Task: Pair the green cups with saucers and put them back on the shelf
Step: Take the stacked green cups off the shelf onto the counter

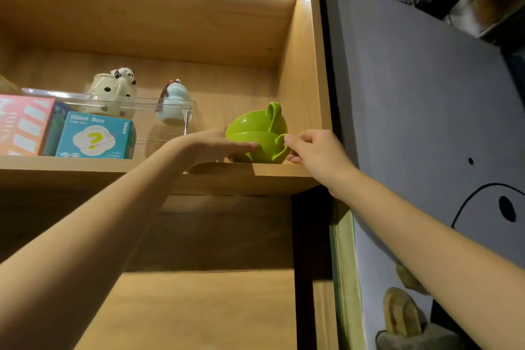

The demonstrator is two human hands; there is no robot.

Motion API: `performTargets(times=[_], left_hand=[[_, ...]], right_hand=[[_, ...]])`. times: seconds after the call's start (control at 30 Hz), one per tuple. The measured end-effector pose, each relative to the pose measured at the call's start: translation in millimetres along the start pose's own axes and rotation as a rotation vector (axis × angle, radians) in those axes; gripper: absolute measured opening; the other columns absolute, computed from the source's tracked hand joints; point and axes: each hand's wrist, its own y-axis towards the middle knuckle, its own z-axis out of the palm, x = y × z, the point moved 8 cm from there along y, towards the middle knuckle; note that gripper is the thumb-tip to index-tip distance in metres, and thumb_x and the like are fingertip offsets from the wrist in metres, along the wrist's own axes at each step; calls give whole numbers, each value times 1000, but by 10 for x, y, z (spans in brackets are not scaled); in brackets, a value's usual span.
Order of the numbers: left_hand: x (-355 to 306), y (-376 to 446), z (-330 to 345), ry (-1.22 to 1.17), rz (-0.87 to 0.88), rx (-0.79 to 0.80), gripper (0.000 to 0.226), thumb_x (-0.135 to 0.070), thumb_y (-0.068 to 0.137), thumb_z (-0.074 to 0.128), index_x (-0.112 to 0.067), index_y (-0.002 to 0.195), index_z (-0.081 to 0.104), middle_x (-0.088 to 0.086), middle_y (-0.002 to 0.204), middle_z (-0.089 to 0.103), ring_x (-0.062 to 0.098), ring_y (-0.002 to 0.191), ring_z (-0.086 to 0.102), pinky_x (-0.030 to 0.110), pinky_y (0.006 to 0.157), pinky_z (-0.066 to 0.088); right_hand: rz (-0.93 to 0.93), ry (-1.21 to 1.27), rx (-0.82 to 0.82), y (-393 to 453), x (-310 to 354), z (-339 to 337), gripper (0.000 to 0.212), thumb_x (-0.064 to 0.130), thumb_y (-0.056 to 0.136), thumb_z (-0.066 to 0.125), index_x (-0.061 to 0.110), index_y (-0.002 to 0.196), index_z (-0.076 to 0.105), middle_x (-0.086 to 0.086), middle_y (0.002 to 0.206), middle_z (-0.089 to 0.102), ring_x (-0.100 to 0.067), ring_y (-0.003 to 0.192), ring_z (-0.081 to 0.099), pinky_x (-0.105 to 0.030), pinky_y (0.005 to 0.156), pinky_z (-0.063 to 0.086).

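Two bright green cups sit nested on the wooden shelf, at its right end. The lower cup rests on the board and the upper cup lies tilted in it, handle pointing up. My right hand pinches the lower cup's handle between thumb and fingers. My left hand lies flat, fingers stretched, its fingertips touching the left side of the lower cup. No saucers are in view.
A clear plastic bin stands left of the cups, holding a spotted panda teapot, a pale blue figurine and blind boxes. The cabinet's side wall is close on the right. A white panel stands beyond it.
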Motion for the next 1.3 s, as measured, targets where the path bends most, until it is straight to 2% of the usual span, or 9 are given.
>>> performTargets(times=[0.1,0.23,0.47,0.63,0.77,0.87,1.07,1.17,1.3], left_hand=[[10,-11,-54,-35,-4,-58,56,-59,73,56,-7,93,58,6,84,58,15,71,55,25,56,44],[-58,-78,-95,-41,49,-134,47,-56,73,59,-10,66,52,4,66,52,16,63,49,26,55,38],[-195,-351,-202,-150,97,-233,50,-50,72,64,-1,66,54,5,57,43,17,57,41,29,57,33],[-334,-667,-332,-458,162,-362,54,-42,69,71,8,89,65,16,83,57,23,80,52,37,69,45],[-446,-1022,-235,-689,201,-387,34,-32,71,71,-10,95,64,10,94,66,15,84,59,30,75,45],[-471,-1313,-96,-821,210,-394,33,-27,73,70,-13,102,62,-1,89,68,4,75,62,15,64,51],[-311,-1900,219,-816,134,-374,81,-44,50,77,-6,118,55,13,107,68,24,97,66,43,89,53],[-169,-2214,525,-799,96,-302,81,-40,44,86,-6,112,58,14,104,69,24,94,67,41,83,55],[56,-2651,986,-839,40,-184,71,-38,44,80,-6,105,62,14,99,71,16,83,68,18,62,51]], right_hand=[[-13,40,-18,-15,-9,-13,24,29,90,50,10,92,64,-13,94,68,-25,95,62,-46,92,50],[-16,101,-38,-71,12,-33,25,30,89,51,10,96,66,-9,93,67,-23,95,62,-46,93,50],[-24,184,-55,-201,187,-168,26,30,87,55,10,98,66,-7,95,69,-17,93,64,-42,94,50],[-40,228,-63,-383,454,-361,25,28,88,53,8,96,67,-8,98,71,-17,94,65,-31,85,52],[-45,277,-71,-648,619,-515,21,25,88,54,9,90,67,-3,87,69,-17,92,64,-38,94,50],[-29,280,-59,-906,668,-603,19,26,88,54,13,91,68,1,83,68,-15,91,64,-38,94,50],[-8,332,-33,-1607,560,-712,12,22,86,58,17,87,69,11,74,70,2,78,66,-10,72,51],[61,387,8,-2079,344,-675,10,22,84,60,19,85,69,13,72,72,4,79,66,-6,72,48],[157,420,93,-2737,76,-553,9,22,82,60,25,87,68,20,77,73,5,83,66,-5,70,46]])
